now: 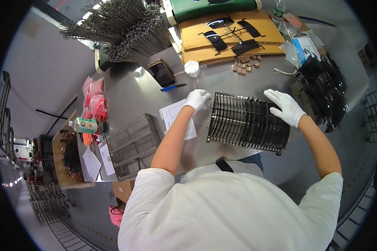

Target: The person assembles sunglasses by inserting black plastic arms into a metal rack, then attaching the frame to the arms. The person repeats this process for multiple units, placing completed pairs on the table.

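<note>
A metal rack (232,121) filled with a row of dark curved plates stands on the table in front of me. My left hand (198,100), in a white glove, is at the rack's left end with its fingers curled together; what is between the fingertips is too small to make out. Across the rack's right end lies my right hand (285,108), also gloved, its fingers stretched over the black plates. A printed sheet (178,119) lies partly under my left forearm. Left of it is a second metal rack (134,144) with no plates in it.
A phone (161,73), a blue pen (173,87) and a white round container (192,68) lie beyond my left hand. Small brown blocks (244,66) sit before cardboard (192,35) bearing black plates. Wire hooks (134,37) bunch far left; black parts (322,90) pile at right.
</note>
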{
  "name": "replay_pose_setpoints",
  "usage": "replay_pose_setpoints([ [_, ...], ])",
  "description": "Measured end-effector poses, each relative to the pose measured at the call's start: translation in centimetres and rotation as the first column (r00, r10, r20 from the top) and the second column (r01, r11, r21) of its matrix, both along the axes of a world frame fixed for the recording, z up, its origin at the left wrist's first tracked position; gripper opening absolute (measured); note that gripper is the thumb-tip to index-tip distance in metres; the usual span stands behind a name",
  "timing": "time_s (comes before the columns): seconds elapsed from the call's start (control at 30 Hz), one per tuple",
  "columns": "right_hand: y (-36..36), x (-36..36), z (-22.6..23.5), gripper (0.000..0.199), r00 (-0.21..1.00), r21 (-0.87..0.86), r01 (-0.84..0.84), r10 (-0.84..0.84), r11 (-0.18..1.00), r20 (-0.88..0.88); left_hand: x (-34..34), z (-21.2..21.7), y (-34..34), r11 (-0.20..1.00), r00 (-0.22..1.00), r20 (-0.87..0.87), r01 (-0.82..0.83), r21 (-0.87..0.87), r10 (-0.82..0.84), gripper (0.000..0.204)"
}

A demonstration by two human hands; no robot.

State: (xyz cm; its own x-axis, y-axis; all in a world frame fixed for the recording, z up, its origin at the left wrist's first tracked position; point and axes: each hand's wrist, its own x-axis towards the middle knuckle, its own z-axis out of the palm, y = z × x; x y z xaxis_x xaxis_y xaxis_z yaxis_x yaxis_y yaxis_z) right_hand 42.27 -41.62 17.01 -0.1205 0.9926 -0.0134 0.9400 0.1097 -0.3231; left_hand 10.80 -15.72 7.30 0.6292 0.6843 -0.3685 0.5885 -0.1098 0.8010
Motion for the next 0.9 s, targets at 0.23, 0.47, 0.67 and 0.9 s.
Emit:
replay_pose_setpoints([
  [0.23,-0.3,0.6,-0.4,0.063,0.997,-0.014,0.029,-0.030,0.999,-0.076,0.6,0.3,-0.3,0.996,0.996,-0.023,0.091,0.010,-0.091,0.030],
  [0.47,-0.4,0.3,-0.2,0.063,0.989,-0.043,0.068,-0.073,0.997,-0.126,2.3,-1.7,-1.4,0.905,0.991,-0.109,-0.020,0.425,0.073,0.034],
  [0.67,-0.2,-0.1,-0.5,0.061,0.983,-0.061,0.091,-0.100,0.994,-0.155,1.5,-0.3,-1.5,0.881,0.944,-0.226,0.311,0.357,-0.241,0.058],
  [0.9,-0.1,-0.3,-0.1,0.060,0.982,-0.088,0.109,-0.121,0.990,-0.148,1.5,1.0,-0.3,0.851,0.870,-0.317,0.462,0.250,-0.378,0.063],
])
